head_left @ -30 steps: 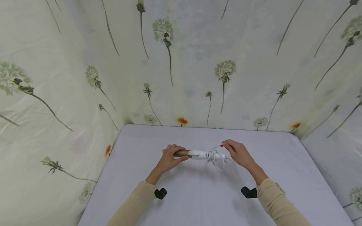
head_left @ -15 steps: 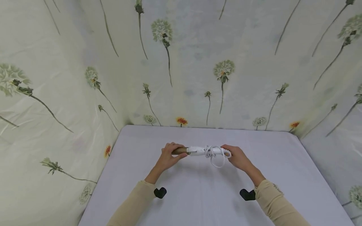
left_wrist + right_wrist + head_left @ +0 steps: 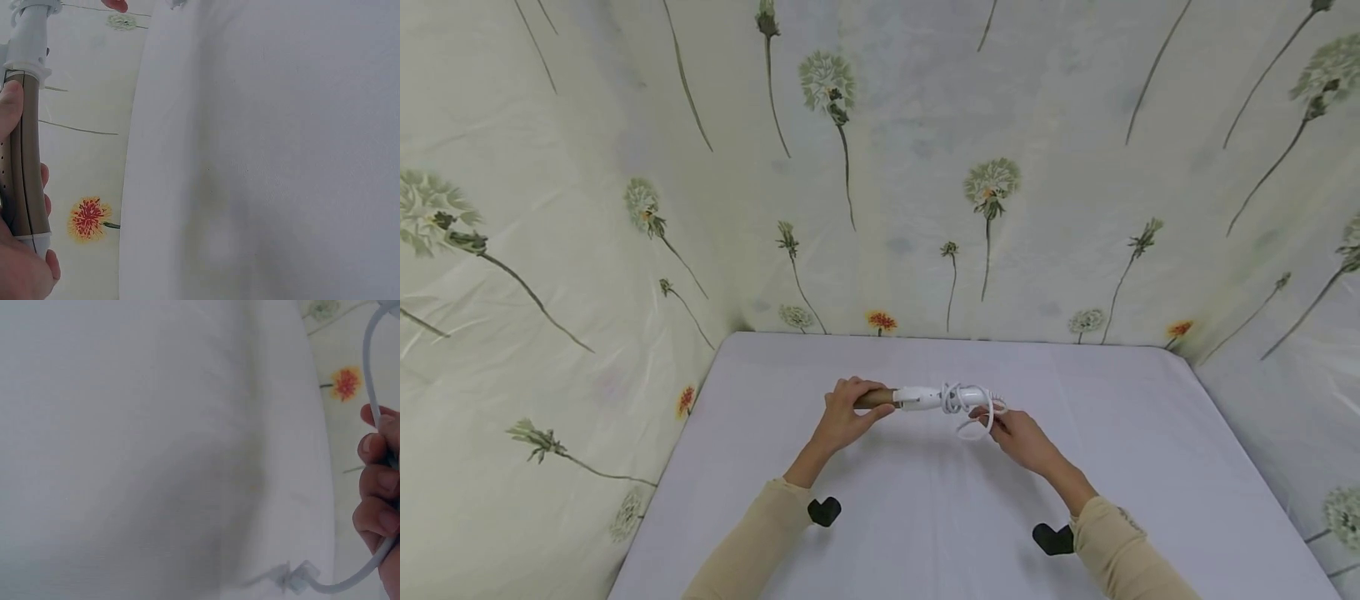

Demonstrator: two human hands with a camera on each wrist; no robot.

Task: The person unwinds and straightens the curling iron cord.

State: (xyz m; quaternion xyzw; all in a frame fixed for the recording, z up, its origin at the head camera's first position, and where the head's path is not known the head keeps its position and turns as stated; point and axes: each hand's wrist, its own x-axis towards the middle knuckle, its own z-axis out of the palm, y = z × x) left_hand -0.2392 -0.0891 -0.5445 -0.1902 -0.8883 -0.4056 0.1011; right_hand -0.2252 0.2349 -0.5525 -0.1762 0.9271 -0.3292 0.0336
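A hair straightener (image 3: pixel 921 398) with a brown barrel and white handle is held level above the table. My left hand (image 3: pixel 846 412) grips its brown barrel; in the left wrist view the thumb lies along the barrel (image 3: pixel 28 156) and fingertips show on its far side. White cord (image 3: pixel 952 398) is looped round the handle. At the handle's right end, my right hand (image 3: pixel 1022 440) holds a length of the cord. The right wrist view has this cord (image 3: pixel 369 362) running through curled fingers (image 3: pixel 378 481), with a plug in a clear cover (image 3: pixel 300 577) at its lower end.
A white-covered table (image 3: pixel 925 517) spreads beneath both hands. Curtains printed with dandelions (image 3: pixel 910 167) enclose its back and sides. Black wrist-worn pieces (image 3: pixel 824 512) stick out by both beige sleeves (image 3: pixel 752 542).
My right hand has gone from above the handle's end, round behind it, to the near side below, carrying the cord. The left hand keeps its grip, the straightener rising slightly.
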